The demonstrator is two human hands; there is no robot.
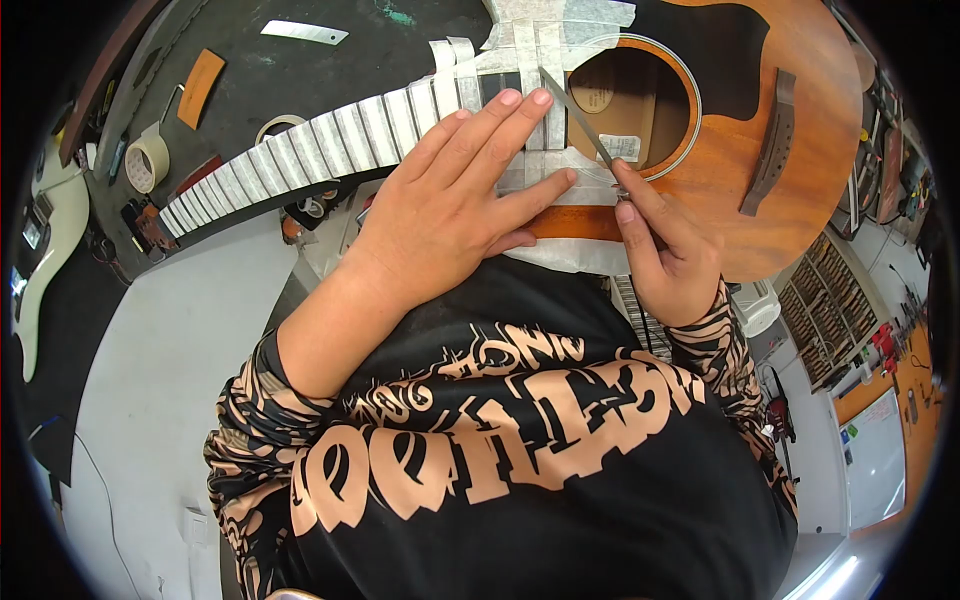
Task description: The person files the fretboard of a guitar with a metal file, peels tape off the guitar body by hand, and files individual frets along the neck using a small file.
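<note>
An acoustic guitar (790, 190) lies across the bench, its fretboard (330, 140) covered in strips of masking tape between the frets. My left hand (450, 195) rests flat with fingers spread over the taped end of the fretboard near the soundhole. My right hand (672, 245) is closed around the handle end of a thin metal file (580, 118). The file slants across the edge of the soundhole (640, 100), its tip at the last taped frets beside my left fingertips. More tape (560, 30) covers the guitar top around the fretboard end.
On the dark bench lie a blade (304, 32), an orange-brown block (202, 88) and a tape roll (147, 163). A pale guitar body (55, 250) is at far left. A rack of small parts (835, 305) and a whiteboard (875, 460) stand at right.
</note>
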